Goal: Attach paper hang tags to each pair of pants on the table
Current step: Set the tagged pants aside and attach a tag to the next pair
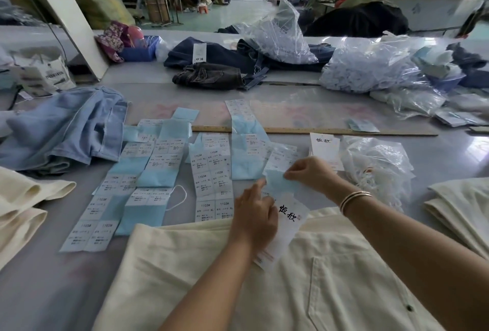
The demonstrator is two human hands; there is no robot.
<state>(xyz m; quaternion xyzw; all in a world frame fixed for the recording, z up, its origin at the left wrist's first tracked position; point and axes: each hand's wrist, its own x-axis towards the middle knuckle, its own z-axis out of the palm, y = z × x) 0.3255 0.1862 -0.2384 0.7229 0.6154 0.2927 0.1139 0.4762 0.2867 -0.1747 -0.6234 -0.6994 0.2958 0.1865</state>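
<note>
- A sticker-labelling step appears to be in hand: a white paper hang tag (287, 227) is held over the waist end of the cream pants (304, 277) lying nearest the camera on the desk (53, 291).
- The hang tag is gripped by the left hand (254, 216), fingers curled round its left edge; black brush characters are seen on its face.
- A pale blue backing strip (277, 185) is pinched at its edge by the fingertips of the right hand (312, 174), just above the tag; whether a label is already lifted cannot be told.
- Both forearms are reached forward over the pants, hands near each other, the right wrist bent inward and ringed by a bangle (353, 199).
- Sheets of printed size stickers (211, 174) are spread on the desk just beyond the hands, with a wooden ruler (344, 131) behind them.
- A further stack of hang tags (325, 148) is set just right of the stickers, beside a bag of white strings (375, 169).
- The next move is judged to call for a sticker to be peeled cleanly and pressed flat on the tag, after which the tag would have to be fastened to the pants.
- More cream pants are piled at the left (23, 198) and right (460, 211) edges, seemingly untagged.
</note>
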